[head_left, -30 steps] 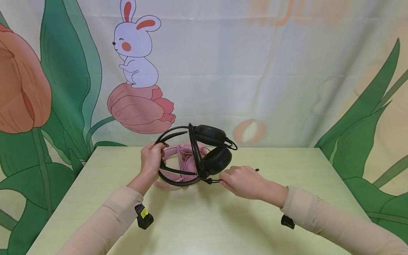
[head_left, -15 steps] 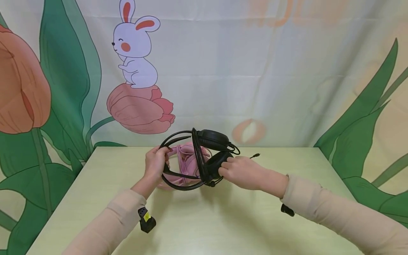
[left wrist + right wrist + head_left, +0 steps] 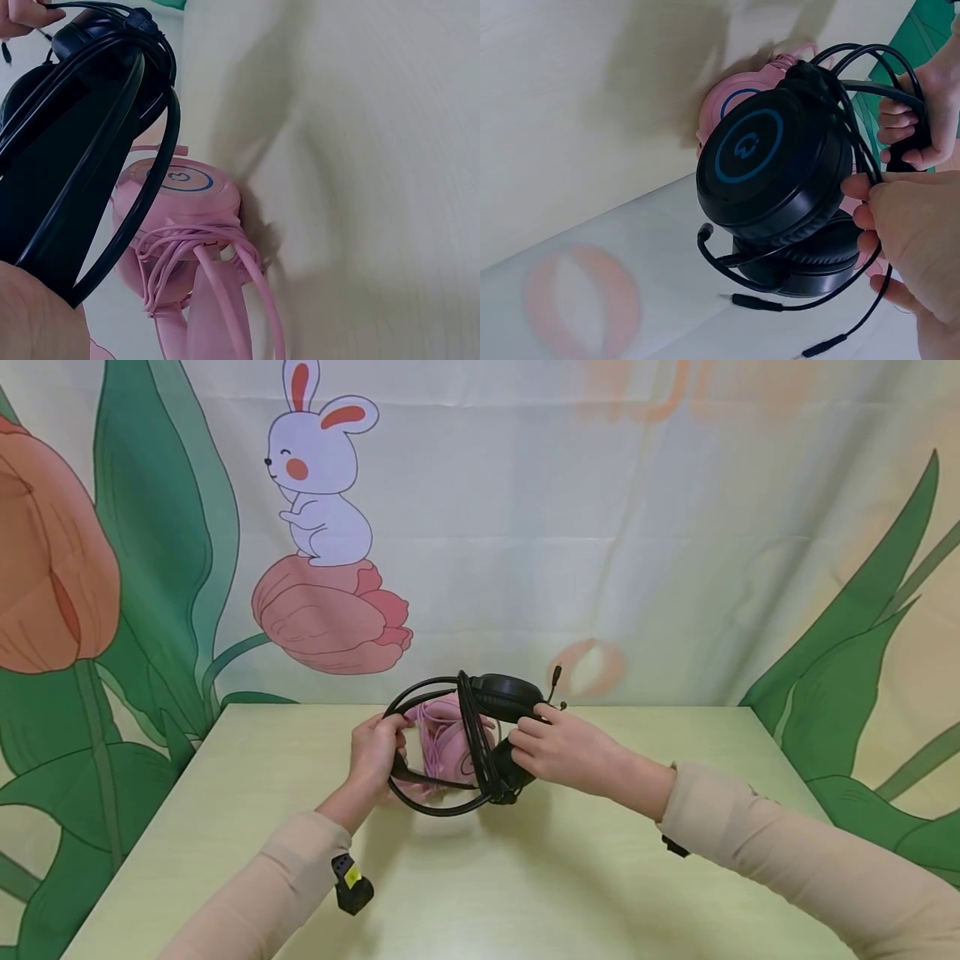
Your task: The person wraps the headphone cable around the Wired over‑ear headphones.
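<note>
A black headset (image 3: 506, 693) is held up above the table, its ear cups towards the right and its cable (image 3: 474, 727) bundled around it. My left hand (image 3: 375, 750) grips the headband. Beside the ear cups, my right hand (image 3: 566, 750) pinches a loose length of the black cable, as the right wrist view shows. Two plugs, one of them a slim black plug (image 3: 757, 302), dangle near the microphone (image 3: 705, 233). Behind and below the black headset lies a pink headset (image 3: 176, 187) with its pink cable wrapped round it, partly hidden in the head view.
The pale table (image 3: 465, 893) carries the pink headset near its back edge. Directly behind hangs a printed cloth (image 3: 675, 527) with a rabbit and flowers. A small black camera (image 3: 352, 885) sits at the left wrist.
Both hands have shifted the black headset slightly right and nearer. My right hand has moved up along the ear cups with the cable, and the loose end has swung upward.
</note>
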Motion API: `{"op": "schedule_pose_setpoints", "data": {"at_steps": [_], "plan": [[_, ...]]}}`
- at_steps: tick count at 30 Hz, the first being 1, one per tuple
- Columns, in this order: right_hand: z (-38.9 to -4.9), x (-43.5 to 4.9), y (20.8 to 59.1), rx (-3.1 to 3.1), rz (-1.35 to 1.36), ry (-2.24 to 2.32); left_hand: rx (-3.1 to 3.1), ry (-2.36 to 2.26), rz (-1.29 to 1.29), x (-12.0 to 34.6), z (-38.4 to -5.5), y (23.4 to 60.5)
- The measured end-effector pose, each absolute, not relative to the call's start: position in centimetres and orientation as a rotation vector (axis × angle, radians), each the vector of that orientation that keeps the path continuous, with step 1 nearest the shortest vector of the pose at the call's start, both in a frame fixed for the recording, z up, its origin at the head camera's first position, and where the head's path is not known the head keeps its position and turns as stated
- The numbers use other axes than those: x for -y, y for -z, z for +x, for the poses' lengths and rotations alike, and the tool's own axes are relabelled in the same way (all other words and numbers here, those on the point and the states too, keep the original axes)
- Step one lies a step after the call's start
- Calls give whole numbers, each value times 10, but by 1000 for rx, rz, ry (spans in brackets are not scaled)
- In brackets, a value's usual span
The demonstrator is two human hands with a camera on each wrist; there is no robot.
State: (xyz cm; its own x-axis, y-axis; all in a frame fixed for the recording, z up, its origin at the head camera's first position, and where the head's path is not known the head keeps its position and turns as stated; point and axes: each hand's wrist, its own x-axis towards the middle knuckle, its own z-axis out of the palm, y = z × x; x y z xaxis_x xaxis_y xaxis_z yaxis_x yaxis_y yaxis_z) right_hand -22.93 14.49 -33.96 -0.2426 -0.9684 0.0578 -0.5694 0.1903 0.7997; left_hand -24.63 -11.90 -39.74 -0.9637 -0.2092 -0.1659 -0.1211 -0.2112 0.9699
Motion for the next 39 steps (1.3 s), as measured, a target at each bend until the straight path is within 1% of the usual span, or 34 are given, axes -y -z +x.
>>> {"op": "schedule_pose_setpoints", "data": {"at_steps": [12, 19, 28, 39], "plan": [[-241, -147, 343, 1777, 1442, 865, 1911, 2405, 422, 117, -245, 402], [-248, -149, 345, 1716, 1367, 833, 1958, 2360, 446, 116, -244, 405], [-254, -147, 352, 1721, 1329, 626, 1926, 2444, 452, 114, -242, 408], [-250, -136, 359, 1698, 1256, 468, 1863, 2528, 436, 108, -241, 411]]}}
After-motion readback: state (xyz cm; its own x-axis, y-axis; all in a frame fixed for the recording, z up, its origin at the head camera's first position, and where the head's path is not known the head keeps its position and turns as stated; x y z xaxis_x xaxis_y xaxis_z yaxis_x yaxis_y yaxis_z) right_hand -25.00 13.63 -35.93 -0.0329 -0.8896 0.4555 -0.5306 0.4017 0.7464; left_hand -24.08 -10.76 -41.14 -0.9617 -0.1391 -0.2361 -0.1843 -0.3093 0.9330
